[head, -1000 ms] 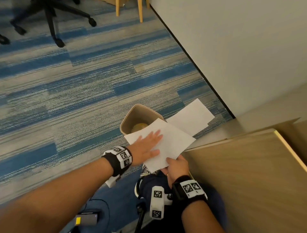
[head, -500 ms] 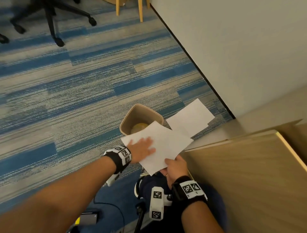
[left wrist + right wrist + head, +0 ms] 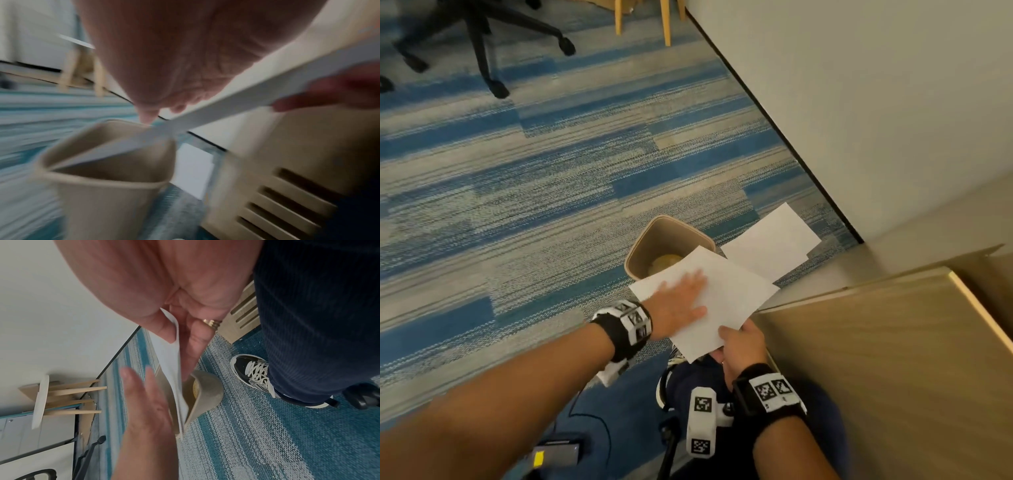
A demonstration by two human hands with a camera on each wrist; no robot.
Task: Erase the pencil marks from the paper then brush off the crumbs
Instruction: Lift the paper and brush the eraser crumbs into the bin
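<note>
A white sheet of paper [image 3: 726, 301] hangs tilted over a tan waste bin [image 3: 654, 236] on the carpet. My right hand [image 3: 739, 342] pinches the sheet's near corner, thumb on top and fingers beneath, as the right wrist view shows on the paper [image 3: 176, 369]. My left hand [image 3: 681, 301] lies flat on the sheet's upper face with straight fingers. In the left wrist view the paper [image 3: 226, 110] runs edge-on above the bin [image 3: 107, 186], blurred by motion. No pencil marks or crumbs are visible on the sheet.
A second white sheet [image 3: 774, 246] lies on the blue striped carpet beside the bin. A wooden desk [image 3: 876, 359] is at the right, a wall [image 3: 876, 102] behind. An office chair base [image 3: 479, 41] and wooden legs [image 3: 664, 20] stand farther off. My shoe [image 3: 252, 371] is near the bin.
My left hand slid back down the sheet toward its lower left edge, then forward a little again. The right hand kept its pinch on the corner.
</note>
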